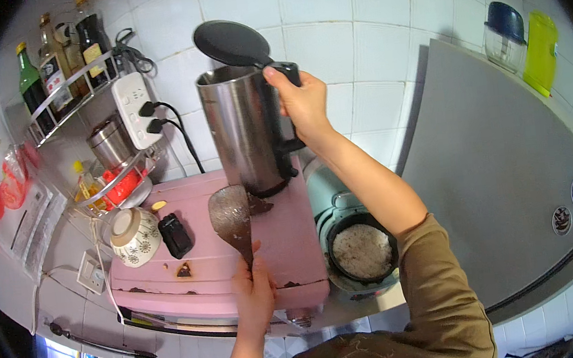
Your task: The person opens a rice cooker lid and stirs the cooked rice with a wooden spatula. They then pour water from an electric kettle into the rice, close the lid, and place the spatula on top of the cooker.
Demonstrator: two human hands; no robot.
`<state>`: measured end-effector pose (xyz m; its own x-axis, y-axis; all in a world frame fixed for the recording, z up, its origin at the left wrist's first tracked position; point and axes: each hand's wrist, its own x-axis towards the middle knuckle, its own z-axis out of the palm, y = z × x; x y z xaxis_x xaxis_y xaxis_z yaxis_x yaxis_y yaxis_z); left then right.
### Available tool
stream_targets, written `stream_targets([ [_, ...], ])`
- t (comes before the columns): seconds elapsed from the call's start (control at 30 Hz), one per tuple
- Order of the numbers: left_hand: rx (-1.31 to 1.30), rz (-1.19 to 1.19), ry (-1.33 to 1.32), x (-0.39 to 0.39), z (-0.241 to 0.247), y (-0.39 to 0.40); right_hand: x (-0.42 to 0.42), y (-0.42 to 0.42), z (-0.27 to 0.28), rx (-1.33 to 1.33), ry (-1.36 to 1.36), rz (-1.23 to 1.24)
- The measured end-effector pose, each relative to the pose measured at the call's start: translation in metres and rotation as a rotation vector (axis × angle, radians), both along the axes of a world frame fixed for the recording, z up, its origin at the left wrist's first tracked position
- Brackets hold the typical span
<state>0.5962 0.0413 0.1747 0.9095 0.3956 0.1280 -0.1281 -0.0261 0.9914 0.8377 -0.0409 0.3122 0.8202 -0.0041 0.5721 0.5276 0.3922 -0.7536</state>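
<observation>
My right hand (306,102) grips the black handle of a stainless-steel electric kettle (242,126), thumb up by the hinge. The kettle's black lid (231,42) stands raised, and its body is nearly upright above the pink top of what looks like a toaster oven (287,241). In my left hand (257,290) is a brown spatula (230,213), held by its handle with the broad, wet-looking blade up. To the right of the pink surface, under my right forearm, an uncovered mint-green rice cooker (325,227) holds white rice (361,251) in its dark inner pot.
An upturned patterned bowl (134,240) and a black object (175,236) lie on the pink top's left. Bottles (56,71) stand in a wall rack beside a white power strip (136,110) with two plugs. A grey refrigerator (497,169) flanks the right side.
</observation>
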Motion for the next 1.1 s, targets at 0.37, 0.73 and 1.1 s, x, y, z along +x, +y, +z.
stream_targets([
  [0.37,0.061,0.012,0.022,-0.002,0.004,-0.004,0.048,-0.113,-0.121,-1.273,0.105,-0.245],
  [0.73,0.091,0.03,0.008,-0.001,0.004,-0.005,0.018,-0.106,-0.259,-1.409,0.417,-0.472],
  [1.1,0.065,0.015,-0.015,-0.002,0.002,-0.007,0.029,-0.135,-0.233,-1.354,-0.138,-0.777],
])
